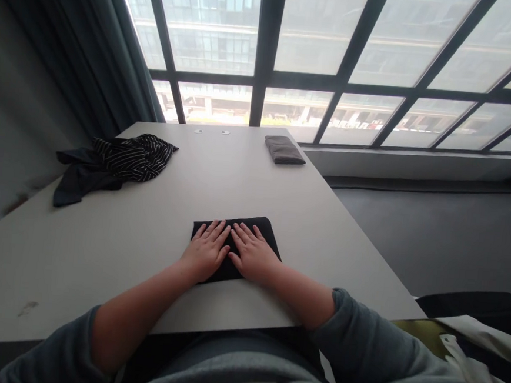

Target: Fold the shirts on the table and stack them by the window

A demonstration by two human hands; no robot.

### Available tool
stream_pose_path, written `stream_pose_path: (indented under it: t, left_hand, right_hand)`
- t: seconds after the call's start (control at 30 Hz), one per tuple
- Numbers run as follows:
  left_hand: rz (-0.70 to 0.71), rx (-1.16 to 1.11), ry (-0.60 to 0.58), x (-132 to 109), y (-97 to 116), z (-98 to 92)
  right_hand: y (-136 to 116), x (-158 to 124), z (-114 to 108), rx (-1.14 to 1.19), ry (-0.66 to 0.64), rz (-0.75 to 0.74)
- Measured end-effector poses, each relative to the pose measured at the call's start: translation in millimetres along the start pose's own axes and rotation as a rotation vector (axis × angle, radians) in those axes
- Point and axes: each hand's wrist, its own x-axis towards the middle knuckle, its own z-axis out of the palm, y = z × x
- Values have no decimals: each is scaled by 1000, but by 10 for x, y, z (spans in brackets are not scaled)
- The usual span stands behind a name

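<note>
A black folded cloth (259, 226), perhaps a garment, lies flat near the front edge of the white table. My left hand (206, 249) rests palm down on its left half, fingers stretched out and slightly apart. On the right half, my right hand (253, 253) also lies flat with spread fingers. The two hands are close together, their thumbs and index fingers almost meeting at the middle of the cloth. Parts of the cloth are hidden under both hands, so I cannot tell what kind of garment it is.
On the white table (98, 273), a crumpled black-and-white striped cloth (137, 155) and a dark cloth (84, 175) lie at the back left. A folded grey cloth (284, 150) sits at the far right. Beyond are windows and a dark curtain (85, 42). Several fabrics lie at lower right.
</note>
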Motion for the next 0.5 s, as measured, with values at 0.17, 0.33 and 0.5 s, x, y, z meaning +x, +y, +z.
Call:
stream_pose_path:
  t: [0.17,0.33,0.5]
  left_hand:
    - [-10,-65,5,-198,-142,24]
    - [-65,-114,-3,-386,-233,36]
    - [-135,-146,-18,-554,-327,88]
  right_hand:
    - [178,-73,26,9,-15,115]
    - [392,-127,37,11,-9,287]
    - [565,-187,92,6,-28,380]
